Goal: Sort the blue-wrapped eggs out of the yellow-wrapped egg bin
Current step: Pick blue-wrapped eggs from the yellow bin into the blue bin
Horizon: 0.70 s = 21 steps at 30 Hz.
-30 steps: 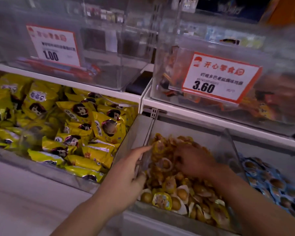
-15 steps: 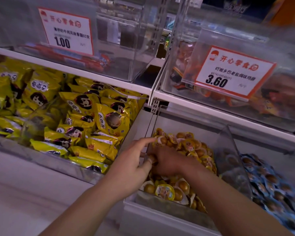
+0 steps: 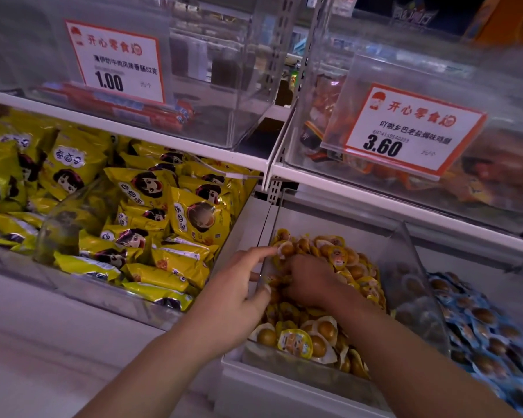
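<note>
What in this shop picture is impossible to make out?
All in the head view:
- Right hand: fingers buried among the yellow-wrapped eggs, so any grip is hidden.
- Blue-wrapped eggs: blurred, and cut off by the right edge.
- Small print on the 3.60 price tag: too small to read.

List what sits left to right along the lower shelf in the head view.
Yellow snack bags → left hand → right hand in the yellow egg bin → clear divider → blue eggs.
</note>
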Tool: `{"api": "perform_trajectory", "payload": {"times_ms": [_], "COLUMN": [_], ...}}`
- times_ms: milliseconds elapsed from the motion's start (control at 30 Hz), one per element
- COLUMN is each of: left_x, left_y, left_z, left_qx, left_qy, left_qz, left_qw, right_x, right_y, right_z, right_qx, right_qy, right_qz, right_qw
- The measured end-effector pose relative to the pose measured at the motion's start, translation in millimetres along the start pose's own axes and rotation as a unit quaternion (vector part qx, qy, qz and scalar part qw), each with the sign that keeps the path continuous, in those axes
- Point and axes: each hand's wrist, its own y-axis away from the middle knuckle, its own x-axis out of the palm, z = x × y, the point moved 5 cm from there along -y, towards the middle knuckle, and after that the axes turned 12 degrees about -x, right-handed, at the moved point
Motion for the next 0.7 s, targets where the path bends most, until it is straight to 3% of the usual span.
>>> {"api": "perform_trajectory", "payload": {"times_ms": [67,167,233,300,400,433,500,600,700], "left_x": [1,1,2,0,10,19,51,109,153], "left_y": [-1,-3,-2,2,18,25,36,27,-2], "left_z": [0,0,-3,-12,-43,-55,-69,-63,-53], "left_qx": [0.003,0.011,0.022,0.046,0.14,0.18,0.221,0.118,0.025], "left_qy": [0.0,-0.009,-0.03,-0.08,-0.164,-0.174,-0.198,-0.295,-0.375], "left_qz": [0.0,-0.004,-0.023,-0.096,-0.17,-0.149,-0.032,0.174,0.262], "left_qw": [1.0,1.0,0.999,0.991,0.961,0.957,0.955,0.932,0.889], "right_x": [-7,-40,-65,-84,-99,-102,-101,-75,-46], "right_y": [2,13,32,65,138,165,211,246,245], "right_z": [-6,-20,-31,-34,-30,-33,-53,-102,-120], "right_qx": [0.014,0.064,0.093,0.094,0.066,0.07,0.117,0.239,0.284], "right_qy": [-0.087,-0.214,-0.232,-0.23,-0.178,-0.151,-0.117,-0.09,-0.208], "right_qz": [-0.03,-0.138,-0.202,-0.258,-0.334,-0.37,-0.437,-0.426,-0.373], "right_qw": [0.996,0.965,0.947,0.934,0.923,0.914,0.884,0.868,0.858]}}
